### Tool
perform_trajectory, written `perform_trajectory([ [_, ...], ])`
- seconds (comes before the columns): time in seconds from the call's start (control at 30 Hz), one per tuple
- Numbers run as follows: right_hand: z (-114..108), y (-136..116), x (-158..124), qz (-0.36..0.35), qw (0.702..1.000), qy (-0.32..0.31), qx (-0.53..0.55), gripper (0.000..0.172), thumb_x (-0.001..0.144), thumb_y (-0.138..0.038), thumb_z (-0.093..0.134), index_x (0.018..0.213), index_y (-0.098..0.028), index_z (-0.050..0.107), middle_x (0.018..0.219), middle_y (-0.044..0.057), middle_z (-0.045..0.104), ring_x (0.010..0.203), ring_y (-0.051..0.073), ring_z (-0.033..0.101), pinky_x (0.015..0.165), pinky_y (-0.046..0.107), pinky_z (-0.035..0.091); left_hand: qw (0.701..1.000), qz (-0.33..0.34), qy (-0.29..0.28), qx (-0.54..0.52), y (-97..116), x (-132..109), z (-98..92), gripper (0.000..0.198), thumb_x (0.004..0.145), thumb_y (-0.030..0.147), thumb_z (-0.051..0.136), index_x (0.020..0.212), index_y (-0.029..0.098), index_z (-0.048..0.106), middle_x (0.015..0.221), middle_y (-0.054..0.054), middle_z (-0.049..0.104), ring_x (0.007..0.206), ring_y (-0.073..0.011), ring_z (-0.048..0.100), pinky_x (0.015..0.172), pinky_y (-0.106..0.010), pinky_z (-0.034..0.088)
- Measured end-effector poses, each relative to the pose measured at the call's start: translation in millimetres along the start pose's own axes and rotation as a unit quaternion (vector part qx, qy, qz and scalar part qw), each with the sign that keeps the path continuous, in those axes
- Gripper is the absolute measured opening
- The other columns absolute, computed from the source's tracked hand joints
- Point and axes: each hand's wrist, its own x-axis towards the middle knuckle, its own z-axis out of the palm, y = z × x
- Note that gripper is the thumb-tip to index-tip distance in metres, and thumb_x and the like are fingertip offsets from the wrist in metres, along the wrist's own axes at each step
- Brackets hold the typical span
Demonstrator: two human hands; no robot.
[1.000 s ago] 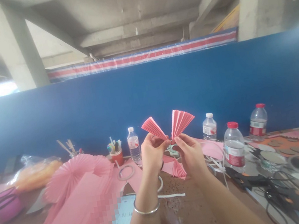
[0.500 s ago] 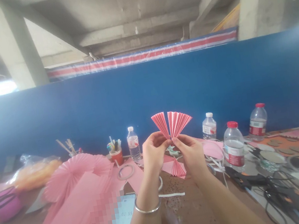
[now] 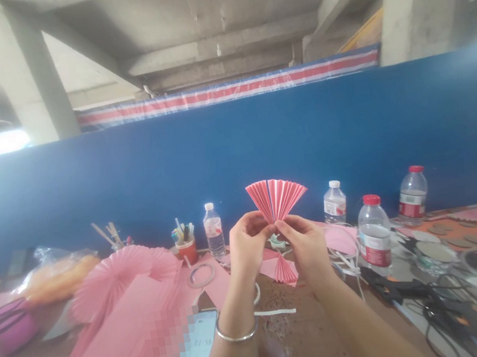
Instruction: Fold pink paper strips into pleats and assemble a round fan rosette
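Both my hands hold one pleated pink paper fan [image 3: 284,195] up above the table, its folds spread upward. My left hand [image 3: 249,243] pinches the lower left of the fan, and my right hand [image 3: 305,240] pinches the lower right, close to the narrow base. A thin slit runs down the middle, between the fan's two halves. Below the hands, a second small pleated pink fan [image 3: 284,271] lies on the table. A small pale green object [image 3: 277,242] shows between my hands, partly covered.
Pink paper sheets [image 3: 116,349] and large pleated rosettes [image 3: 118,276] lie left, beside a phone [image 3: 197,345]. A pen cup [image 3: 186,250] and water bottle [image 3: 213,230] stand behind. Right are a red-capped bottle [image 3: 375,235], black cables [image 3: 439,303] and a tape roll [image 3: 202,275] left of centre.
The fan's left half has swung right toward the right half, so the wide gap between them has narrowed to a slit. My hands have stayed nearly in place.
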Motion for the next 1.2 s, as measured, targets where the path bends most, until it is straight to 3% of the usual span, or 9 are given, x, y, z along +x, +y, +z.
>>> perform_trajectory([
  [1.2, -1.0, 2.5, 1.8, 0.003, 1.000, -0.008, -0.010, 0.025, 0.060, -0.035, 0.066, 0.073, -0.014, 0.062, 0.068, 0.002, 0.064, 0.061, 0.014, 0.058, 0.059, 0.028, 0.050, 1.000, -0.002, 0.001, 0.015, 2.1, -2.4, 1.1, 0.028, 0.059, 0.019, 0.067, 0.085, 0.015, 0.057, 0.078, -0.006, 0.066, 0.070, -0.0156, 0.061, 0.063, -0.026, 0.047],
])
